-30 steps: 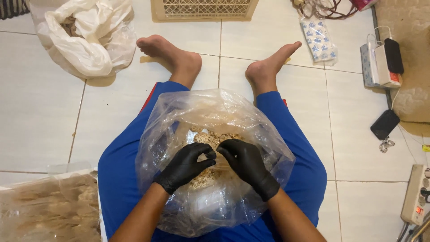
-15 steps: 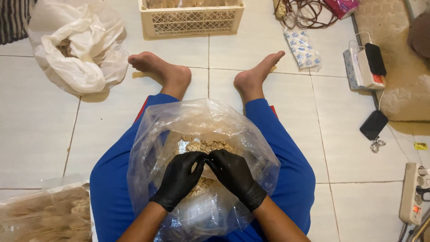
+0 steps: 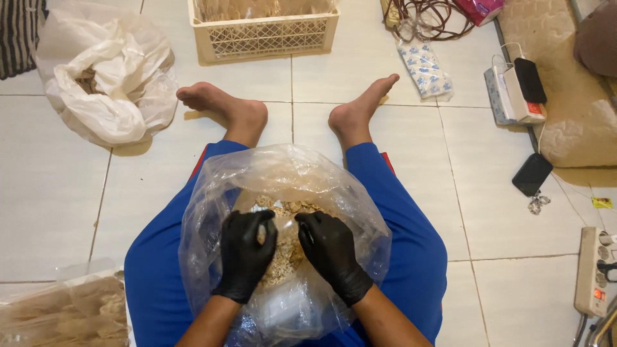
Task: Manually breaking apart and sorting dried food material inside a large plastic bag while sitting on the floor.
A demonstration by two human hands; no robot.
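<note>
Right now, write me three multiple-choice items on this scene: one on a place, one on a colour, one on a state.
1. Where does the clear plastic bag of pale tan bits rest?
A. on the person's lap
B. in the crate
C. on the mat

2. What colour are the gloves on the left hand and right hand?
A. white
B. black
C. blue

3. How does the cream lattice plastic crate stand?
A. tipped on its side
B. upside down
C. upright on the floor

Answers: 1 A, the bag sits between the blue-trousered legs. 2 B, both gloves are plainly black. 3 C, its open top faces up beyond the bare feet.
</note>
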